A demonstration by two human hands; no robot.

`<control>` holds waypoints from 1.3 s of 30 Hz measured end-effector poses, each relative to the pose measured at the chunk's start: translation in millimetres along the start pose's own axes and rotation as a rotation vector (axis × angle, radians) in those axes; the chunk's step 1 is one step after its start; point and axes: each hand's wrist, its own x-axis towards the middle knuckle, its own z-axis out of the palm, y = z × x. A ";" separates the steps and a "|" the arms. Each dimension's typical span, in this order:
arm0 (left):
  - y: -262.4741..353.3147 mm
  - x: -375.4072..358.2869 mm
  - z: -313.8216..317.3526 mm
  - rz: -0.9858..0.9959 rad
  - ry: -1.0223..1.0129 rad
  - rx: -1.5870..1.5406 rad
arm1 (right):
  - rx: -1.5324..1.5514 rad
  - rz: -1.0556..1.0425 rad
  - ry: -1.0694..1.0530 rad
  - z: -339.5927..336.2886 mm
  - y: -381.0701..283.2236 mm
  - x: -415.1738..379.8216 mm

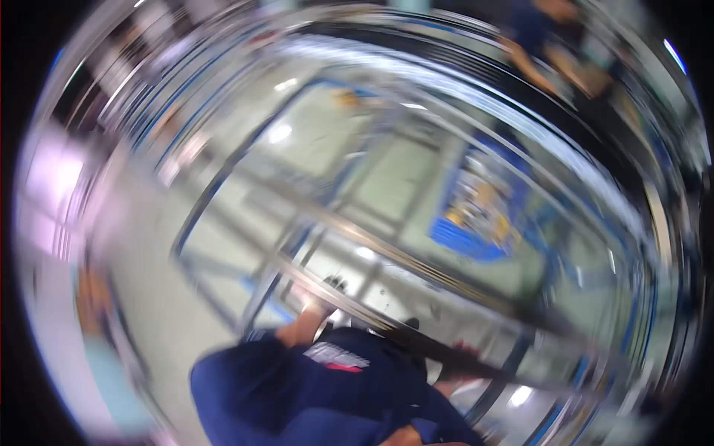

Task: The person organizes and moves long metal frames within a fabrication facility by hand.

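Observation:
Motion blur smears the whole view. Below the middle, my left hand (318, 303) reaches out from a dark blue sleeve and is at the near metal rail (357, 308). Its fingers are too smeared to show whether they grip the rail. My right hand (448, 387) shows only as a blurred patch of skin beside the dark blue shirt, below the same rail. Its fingers cannot be made out. A small dark red thing (467, 349) lies close to it, too blurred to name.
Beyond the rails, a blue crate (476, 247) holds several mixed small items. A blue-edged frame (216, 186) spans the pale floor. At the upper right a person (554, 56) leans near a long dark conveyor-like band (446, 52). Another person's hand (94, 297) shows at the left.

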 end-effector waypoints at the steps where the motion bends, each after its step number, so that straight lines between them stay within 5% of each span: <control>1: -8.6 7.3 -10.2 0.043 -0.016 -0.057 | 0.088 0.058 0.091 11.8 -2.5 13.9; 5: -30.6 35.6 -32.3 0.148 0.116 -0.221 | -0.209 0.218 0.439 35.2 35.5 57.5; 9: -15.5 8.3 18.2 0.211 0.358 -0.416 | -0.283 0.305 0.490 45.9 73.1 70.8; 15: -14.6 22.4 14.5 0.256 0.438 -0.395 | -0.337 0.345 0.534 50.5 87.2 74.3; 39: -13.0 26.7 7.7 0.203 0.412 -0.422 | -0.366 0.160 0.637 46.7 28.5 54.7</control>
